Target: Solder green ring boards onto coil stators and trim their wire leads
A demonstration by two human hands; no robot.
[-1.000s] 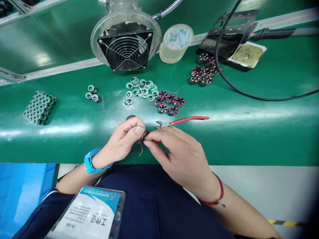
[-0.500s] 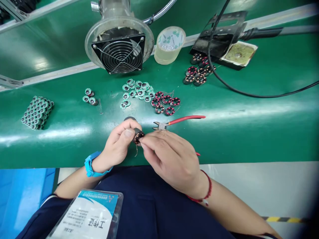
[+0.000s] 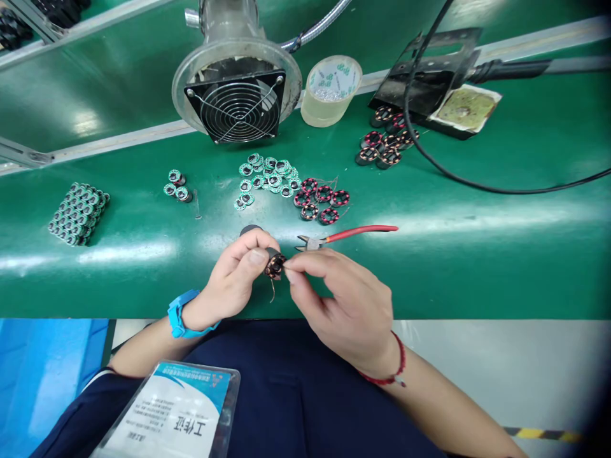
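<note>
Between the thumb and fingers of my left hand [image 3: 238,273] is a small dark motor stator [image 3: 275,264], its ring of copper windings turned toward my right. A thin loose wire [image 3: 272,291] hangs below it. My right hand [image 3: 341,299] is closed in a pinch, thumb and forefinger tips at the stator's right edge; anything between them is too small to make out. Just beyond the right hand lie wire cutters [image 3: 353,234], jaws to the left, one red handle showing and the other hidden. Behind my left fingers a dark round piece [image 3: 250,229] shows in part.
Stators with pink and copper windings [image 3: 324,198] lie beside loose green circuit boards [image 3: 272,175]. Farther back are a fan [image 3: 241,111], a tape roll [image 3: 329,95], more stators [image 3: 384,143] and a black stand [image 3: 415,83] with a hanging cable. Stacked boards [image 3: 79,213] sit left.
My right fingertips have drawn back slightly from the stator's inside to its edge. The stator's wound face shows more openly. The whole view has shifted a little.
</note>
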